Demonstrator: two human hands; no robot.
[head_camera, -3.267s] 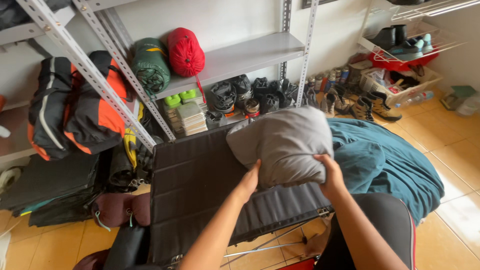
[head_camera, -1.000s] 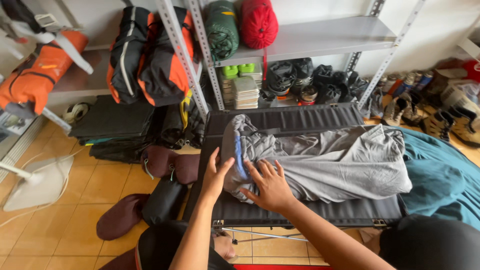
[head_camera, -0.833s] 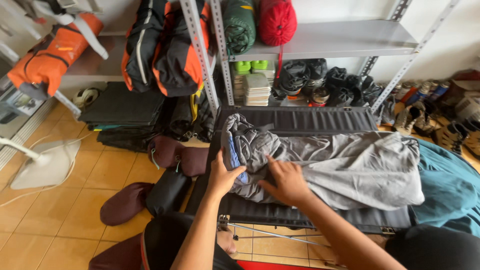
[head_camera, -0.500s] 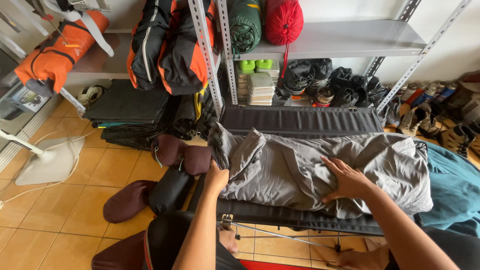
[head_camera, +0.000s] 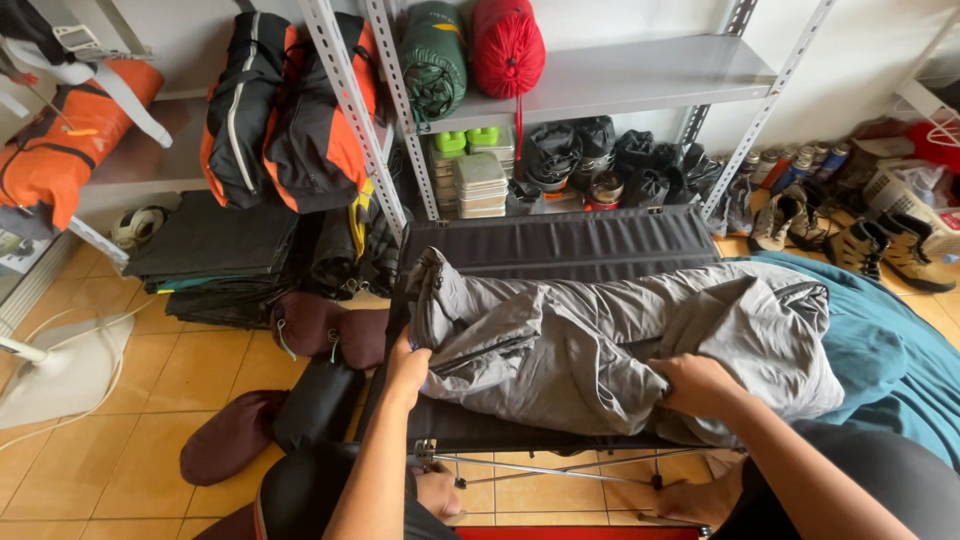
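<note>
A grey sleeping bag (head_camera: 600, 330) lies spread lengthwise across a black folding camp cot (head_camera: 560, 245). My left hand (head_camera: 405, 365) grips the bag's left end at the cot's left front corner. My right hand (head_camera: 695, 380) presses and pinches the fabric along the bag's front edge, right of the middle. A teal sleeping bag (head_camera: 890, 350) lies to the right, partly under the grey one.
Metal shelving (head_camera: 620, 80) stands behind the cot, holding red (head_camera: 507, 45) and green stuff sacks (head_camera: 432, 60), orange-black packs (head_camera: 290, 110), stacked tins and black pouches. Dark maroon bags (head_camera: 325, 330) lie on the tiled floor at left. Boots (head_camera: 900, 245) and bottles line the right wall.
The grey bag went from a bunched bundle to lying spread out along the cot. My hands moved apart, the left to the left end, the right toward the middle right.
</note>
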